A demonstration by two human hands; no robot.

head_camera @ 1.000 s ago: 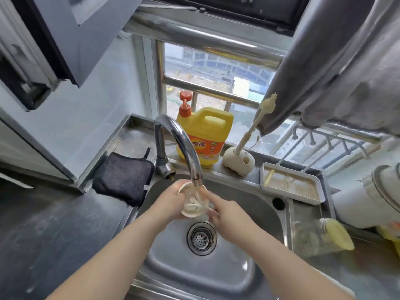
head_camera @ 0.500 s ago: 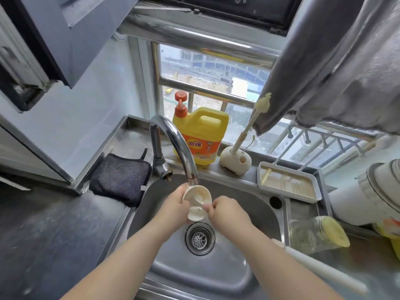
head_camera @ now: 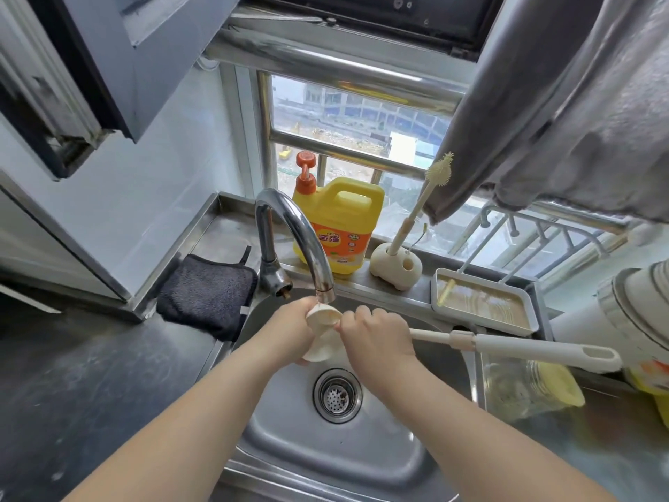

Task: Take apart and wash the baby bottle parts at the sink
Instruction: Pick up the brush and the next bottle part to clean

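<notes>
**Bottle part held under the tap**

Left hand [head_camera: 289, 329] grips a cream bottle part [head_camera: 323, 316] directly below the faucet [head_camera: 304, 235] spout. Right hand [head_camera: 376, 333], just beside it, holds a long white brush [head_camera: 525, 346], handle extending rightward over the sink [head_camera: 362, 461] rim.

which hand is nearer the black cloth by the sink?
Left. The left hand holds the cream bottle part under the faucet, just right of the black cloth. The right hand, gripping the brush handle, is farther right.
</notes>
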